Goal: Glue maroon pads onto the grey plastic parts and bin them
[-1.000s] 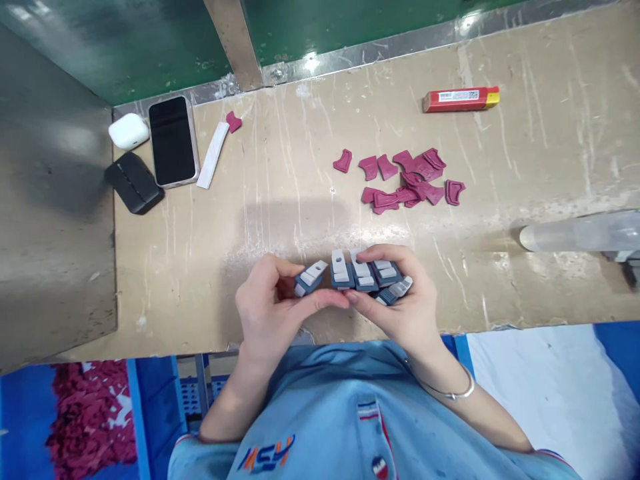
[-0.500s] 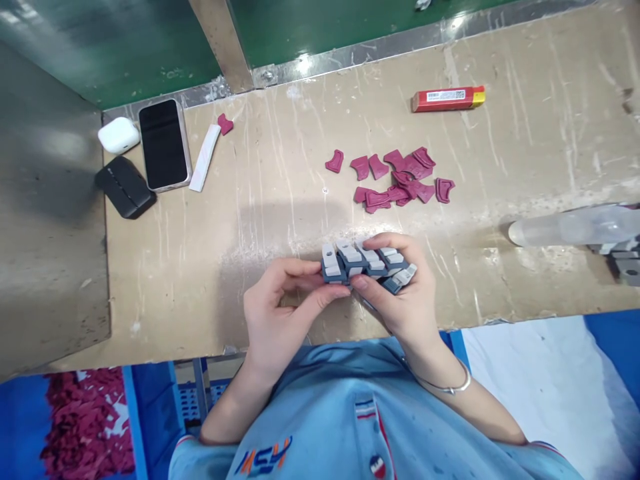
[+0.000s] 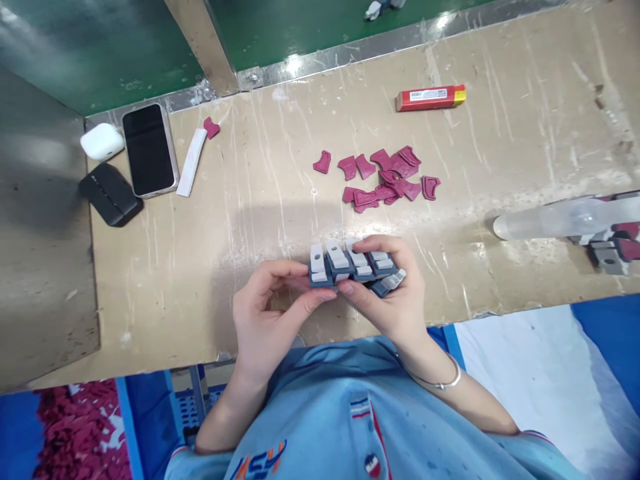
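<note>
- Grey-and-navy segments [image 3: 359, 260], four side by side and a fifth slanting below their right-hand end, are held up between my two hands, over the near part of the brown tabletop [image 3: 270, 230].
- Close to my body, the tabletop's front edge runs just under my wrists, with my blue shirt [image 3: 320, 413] right beyond it.
- Ahead, a strip of tabletop separates the segments from a loose scatter of maroon pieces [image 3: 400, 189]; farther off lie a red box [image 3: 427, 98] and the green wall [image 3: 325, 30] along the back.
- To the left, a broad stretch of surface reaches to a metal panel [image 3: 45, 253]; a phone [image 3: 150, 150] lies near the far left corner.
- To the right, a translucent bottle [image 3: 540, 221] lies on its side, well apart from my knuckles.
- My left hand [image 3: 267, 300] pinches the row's left end, index finger at the side, thumb stretched underneath.
- My right hand [image 3: 397, 293] grips the rest, index finger curled over the top, thumb pressed along the lower front, the slanting segment near its palm.
- Both thumb tips almost meet; both forearms angle inward.
</note>
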A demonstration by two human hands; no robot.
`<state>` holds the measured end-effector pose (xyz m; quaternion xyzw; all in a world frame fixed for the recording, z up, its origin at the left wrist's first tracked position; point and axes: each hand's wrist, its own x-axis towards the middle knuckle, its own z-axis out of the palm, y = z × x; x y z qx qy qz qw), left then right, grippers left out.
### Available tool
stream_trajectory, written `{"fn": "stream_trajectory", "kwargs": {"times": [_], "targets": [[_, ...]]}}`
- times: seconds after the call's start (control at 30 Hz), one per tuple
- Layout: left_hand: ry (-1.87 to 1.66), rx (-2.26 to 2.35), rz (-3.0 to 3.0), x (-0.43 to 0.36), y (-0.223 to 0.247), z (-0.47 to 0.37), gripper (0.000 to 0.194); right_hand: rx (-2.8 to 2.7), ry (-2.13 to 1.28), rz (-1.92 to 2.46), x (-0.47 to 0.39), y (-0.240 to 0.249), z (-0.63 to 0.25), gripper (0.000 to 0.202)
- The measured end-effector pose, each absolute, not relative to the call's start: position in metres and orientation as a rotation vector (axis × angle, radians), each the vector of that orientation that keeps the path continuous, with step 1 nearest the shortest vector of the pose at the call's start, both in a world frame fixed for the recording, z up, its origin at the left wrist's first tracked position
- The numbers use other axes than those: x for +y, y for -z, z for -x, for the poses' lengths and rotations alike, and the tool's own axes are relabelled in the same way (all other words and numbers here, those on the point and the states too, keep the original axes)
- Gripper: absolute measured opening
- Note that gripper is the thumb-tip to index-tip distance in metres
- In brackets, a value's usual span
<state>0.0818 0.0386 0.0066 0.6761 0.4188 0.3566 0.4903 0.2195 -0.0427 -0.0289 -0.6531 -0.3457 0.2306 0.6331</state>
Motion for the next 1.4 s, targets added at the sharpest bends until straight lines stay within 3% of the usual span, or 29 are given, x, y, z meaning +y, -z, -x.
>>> {"fn": "stream_trajectory", "kwargs": {"times": [0.43, 0.9, 1.4], "targets": [[-0.824, 1.039, -1.563, 0.039, -0.007, -0.082, 0.026, -0.771, -0.664, 1.546, -0.042, 0.022, -0.222, 0.028], [-0.848, 0.812, -1.572, 0.043, 0.005, -0.075, 0.022, -0.888, -0.465, 1.519, -0.046, 0.030, -0.218, 0.024], [-0.780, 0.825, -1.362, 0.040, -0.001, -0.079, 0.033, -0.869, -0.561, 1.486, -0.045, 0.027, -0.219, 0.024]]}}
